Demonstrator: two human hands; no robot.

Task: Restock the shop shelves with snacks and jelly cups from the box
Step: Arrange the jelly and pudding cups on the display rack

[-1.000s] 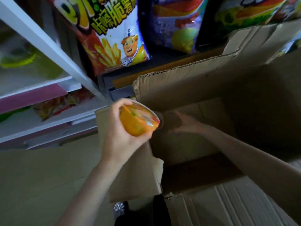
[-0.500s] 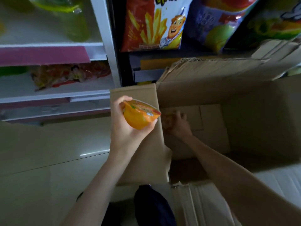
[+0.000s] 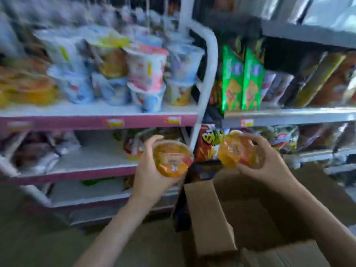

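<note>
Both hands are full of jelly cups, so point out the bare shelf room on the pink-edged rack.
The white middle shelf lies bare between the dark packets at left and the left hand. The shelf below looks open too. The top shelf's stacked cups leave no room.

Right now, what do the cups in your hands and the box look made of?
Both jelly cups, left and right, look like clear glossy plastic: orange filling shows through, with printed film lids, though blur hides detail. The box is matte brown cardboard, its flaps creased.
</note>
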